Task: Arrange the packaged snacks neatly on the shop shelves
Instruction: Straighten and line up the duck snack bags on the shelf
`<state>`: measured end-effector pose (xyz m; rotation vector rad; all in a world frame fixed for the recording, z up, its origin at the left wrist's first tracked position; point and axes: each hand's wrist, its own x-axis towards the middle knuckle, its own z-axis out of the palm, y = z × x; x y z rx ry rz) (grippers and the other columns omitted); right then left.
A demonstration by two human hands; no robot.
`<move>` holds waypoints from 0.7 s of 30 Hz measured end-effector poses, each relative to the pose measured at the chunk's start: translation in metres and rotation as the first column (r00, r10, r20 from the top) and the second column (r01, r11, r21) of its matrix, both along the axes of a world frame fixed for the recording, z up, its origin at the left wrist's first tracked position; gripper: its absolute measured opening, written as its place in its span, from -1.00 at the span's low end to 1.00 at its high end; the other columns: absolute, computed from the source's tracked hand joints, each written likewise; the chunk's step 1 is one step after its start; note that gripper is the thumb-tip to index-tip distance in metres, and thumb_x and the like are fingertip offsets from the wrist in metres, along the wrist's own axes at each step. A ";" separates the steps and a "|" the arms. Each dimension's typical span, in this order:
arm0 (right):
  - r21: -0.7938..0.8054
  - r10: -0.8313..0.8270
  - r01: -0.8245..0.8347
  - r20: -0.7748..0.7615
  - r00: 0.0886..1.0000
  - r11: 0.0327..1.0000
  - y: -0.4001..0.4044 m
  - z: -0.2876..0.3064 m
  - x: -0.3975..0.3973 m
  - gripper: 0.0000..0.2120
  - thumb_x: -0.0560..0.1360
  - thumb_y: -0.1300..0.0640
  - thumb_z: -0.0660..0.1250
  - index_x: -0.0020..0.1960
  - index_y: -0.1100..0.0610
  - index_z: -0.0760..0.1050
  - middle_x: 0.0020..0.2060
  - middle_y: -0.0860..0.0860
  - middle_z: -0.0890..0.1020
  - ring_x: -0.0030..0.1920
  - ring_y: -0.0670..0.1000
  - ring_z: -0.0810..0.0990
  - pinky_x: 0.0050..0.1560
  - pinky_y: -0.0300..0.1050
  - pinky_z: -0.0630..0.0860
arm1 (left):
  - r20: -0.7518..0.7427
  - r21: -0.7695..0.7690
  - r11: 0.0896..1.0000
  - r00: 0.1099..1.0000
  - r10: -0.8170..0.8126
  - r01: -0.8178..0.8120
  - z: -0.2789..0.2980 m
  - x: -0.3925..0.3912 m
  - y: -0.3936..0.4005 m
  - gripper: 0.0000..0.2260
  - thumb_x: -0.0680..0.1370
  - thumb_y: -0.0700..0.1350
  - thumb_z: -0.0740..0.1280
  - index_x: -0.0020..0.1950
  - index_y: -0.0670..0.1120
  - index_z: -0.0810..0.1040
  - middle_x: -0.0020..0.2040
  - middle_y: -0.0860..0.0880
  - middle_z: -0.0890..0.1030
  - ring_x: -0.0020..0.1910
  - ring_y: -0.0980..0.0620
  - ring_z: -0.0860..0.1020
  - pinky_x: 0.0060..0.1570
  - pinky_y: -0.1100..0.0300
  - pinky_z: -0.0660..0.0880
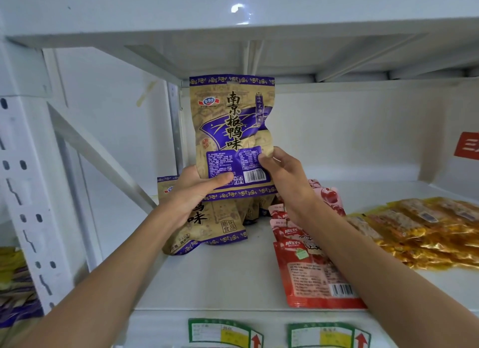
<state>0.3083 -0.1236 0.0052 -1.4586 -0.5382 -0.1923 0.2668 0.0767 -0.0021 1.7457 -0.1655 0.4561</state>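
Price labels (224, 333), green-bordered paper with red arrows, are stuck on the front edge of the white metal shelf (220, 275); their lower parts are cut off by the frame. Both forearms reach forward over that shelf. Right of the forearms lies a row of flat red pouches (311, 275), glossy plastic, overlapping and partly hidden under the right arm. Further right sit crinkled gold-foil packs (420, 233), running out of view. Left hand (197, 189) grips the lower left corner of a tan-and-purple snack bag (232, 132), thumb laid across its front. Right hand (282, 171) pinches the bag's lower right edge, fingers curled behind. The bag is held upright above the shelf, its film creased. Behind the hands, a heap of matching bags (215, 225) rests on the shelf, partly covered. A red sign (467, 145) on the shelf's back wall is cut off, text unreadable.
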 end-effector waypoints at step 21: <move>0.025 -0.001 0.004 -0.133 0.991 1.000 0.002 0.001 0.000 -0.91 0.67 -0.09 0.30 0.13 -0.11 0.50 0.12 -0.03 0.68 0.10 -0.04 0.69 -0.03 -0.18 0.60 | 0.065 -0.018 1.000 0.998 0.004 -0.002 -0.003 0.004 -0.001 -0.62 0.45 -0.15 0.59 0.23 -0.03 0.61 0.07 0.00 0.76 0.06 0.00 0.74 0.11 0.02 0.64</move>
